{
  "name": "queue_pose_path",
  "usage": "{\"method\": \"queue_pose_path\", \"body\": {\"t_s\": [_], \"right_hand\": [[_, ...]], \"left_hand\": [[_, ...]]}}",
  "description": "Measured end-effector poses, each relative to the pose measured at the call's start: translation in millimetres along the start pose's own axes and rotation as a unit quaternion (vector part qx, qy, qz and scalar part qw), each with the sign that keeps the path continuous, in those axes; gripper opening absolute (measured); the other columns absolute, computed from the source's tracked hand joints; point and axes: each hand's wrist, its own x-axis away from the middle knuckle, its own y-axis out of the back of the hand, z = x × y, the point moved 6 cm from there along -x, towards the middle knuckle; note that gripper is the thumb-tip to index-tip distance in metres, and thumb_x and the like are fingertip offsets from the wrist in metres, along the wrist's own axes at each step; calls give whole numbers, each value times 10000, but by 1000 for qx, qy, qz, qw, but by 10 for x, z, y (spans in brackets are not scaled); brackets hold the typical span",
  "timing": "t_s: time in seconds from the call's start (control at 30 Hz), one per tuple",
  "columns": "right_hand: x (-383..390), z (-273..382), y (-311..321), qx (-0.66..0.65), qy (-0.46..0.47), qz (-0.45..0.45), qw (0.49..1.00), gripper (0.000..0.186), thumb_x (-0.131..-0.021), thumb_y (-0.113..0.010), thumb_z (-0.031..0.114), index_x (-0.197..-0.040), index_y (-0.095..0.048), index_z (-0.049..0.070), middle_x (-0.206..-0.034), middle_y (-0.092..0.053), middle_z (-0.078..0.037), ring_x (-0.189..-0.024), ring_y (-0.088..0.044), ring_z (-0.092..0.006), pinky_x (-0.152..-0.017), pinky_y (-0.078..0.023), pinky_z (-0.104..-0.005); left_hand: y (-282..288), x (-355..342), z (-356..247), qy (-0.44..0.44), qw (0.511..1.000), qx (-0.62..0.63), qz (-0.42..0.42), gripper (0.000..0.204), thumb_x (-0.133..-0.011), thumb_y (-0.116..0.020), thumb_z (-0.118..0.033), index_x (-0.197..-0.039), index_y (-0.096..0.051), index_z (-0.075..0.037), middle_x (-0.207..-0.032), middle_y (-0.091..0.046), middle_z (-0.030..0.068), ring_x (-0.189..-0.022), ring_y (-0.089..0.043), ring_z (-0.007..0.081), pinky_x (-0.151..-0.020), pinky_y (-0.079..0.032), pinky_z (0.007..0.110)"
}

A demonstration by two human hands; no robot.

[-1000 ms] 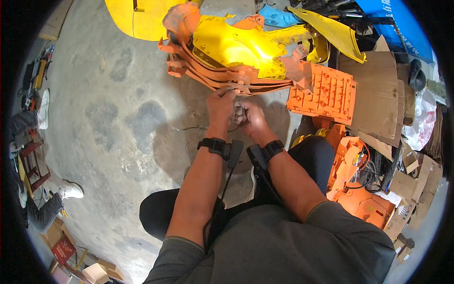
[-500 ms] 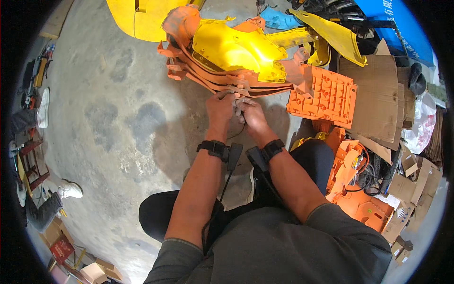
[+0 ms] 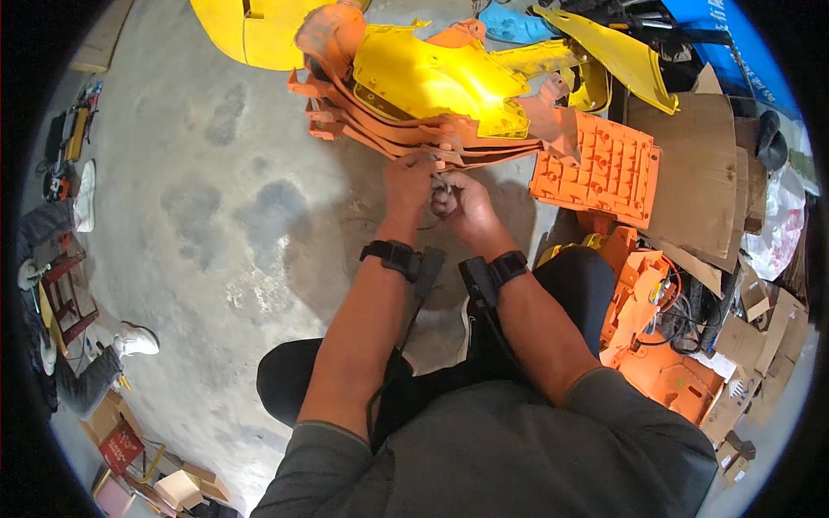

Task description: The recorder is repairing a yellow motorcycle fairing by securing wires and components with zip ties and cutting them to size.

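My left hand (image 3: 409, 187) is closed, its fingertips at the near edge of the stacked orange plastic panels (image 3: 393, 134). Close beside it, my right hand (image 3: 467, 204) is curled, thumb and fingers pressed together. Something small and thin, possibly a wire or cord, lies between the two hands; it is too small to make out. A yellow plastic panel (image 3: 423, 73) with a curved, shiny surface rests on top of the orange stack. Against the stack's right end stands an orange ribbed grid panel (image 3: 596, 168).
Flattened cardboard (image 3: 691, 164) leans at the right, past the grid panel. Orange parts with cables (image 3: 643, 302) lie beside my right knee. A yellow panel (image 3: 259, 34) is at the far left of the stack. At the left edge another person's shoe (image 3: 136, 339) shows near a red stool (image 3: 67, 293).
The view has shifted slightly. Both hands stay close together at the orange stack's near edge, and my right hand's fingers have curled in more tightly.
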Motion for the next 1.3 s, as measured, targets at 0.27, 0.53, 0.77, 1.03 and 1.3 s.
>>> {"method": "queue_pose_path", "body": {"t_s": [0.27, 0.53, 0.77, 1.03, 1.3], "right_hand": [[83, 66, 27, 80, 64, -57, 993, 95, -928, -553, 84, -987, -587, 18, -852, -592, -45, -686, -532, -147, -610, -443, -319], [190, -93, 29, 107, 59, -43, 992, 154, -920, -611, 117, -1013, -621, -6, -896, -627, -58, -737, -579, -169, -655, -466, -312], [53, 88, -122, 158, 106, -29, 981, 118, -939, -602, 153, -969, -597, 39, -784, -581, -35, -647, -552, -159, -606, -473, -311], [177, 73, 30, 216, 75, -45, 972, 142, -926, -603, 128, -978, -623, -3, -800, -609, -48, -635, -544, -147, -576, -452, -304], [50, 222, -48, 314, 94, -44, 944, 126, -931, -574, 124, -978, -628, 19, -734, -585, -28, -572, -495, -104, -496, -392, -261]], "left_hand": [[50, 17, -2, 15, 997, -76, 20, 257, -807, -655, -137, -985, -689, 45, -891, -670, 80, -788, -591, 162, -695, -464, 298], [171, -119, 102, -12, 999, -7, 44, 230, -804, -681, -122, -954, -699, 51, -891, -683, 87, -792, -602, 160, -703, -471, 304], [122, -54, -85, -30, 998, -48, 37, 219, -808, -659, -119, -936, -704, 53, -840, -666, 71, -730, -565, 141, -658, -453, 291], [180, -49, -100, -2, 996, -84, 20, 269, -764, -696, -123, -970, -709, 50, -833, -657, 49, -730, -555, 130, -660, -453, 290], [169, -180, -92, -66, 991, -96, 65, 337, -756, -706, -144, -1036, -707, 43, -899, -700, 88, -783, -610, 156, -717, -487, 303]]}}
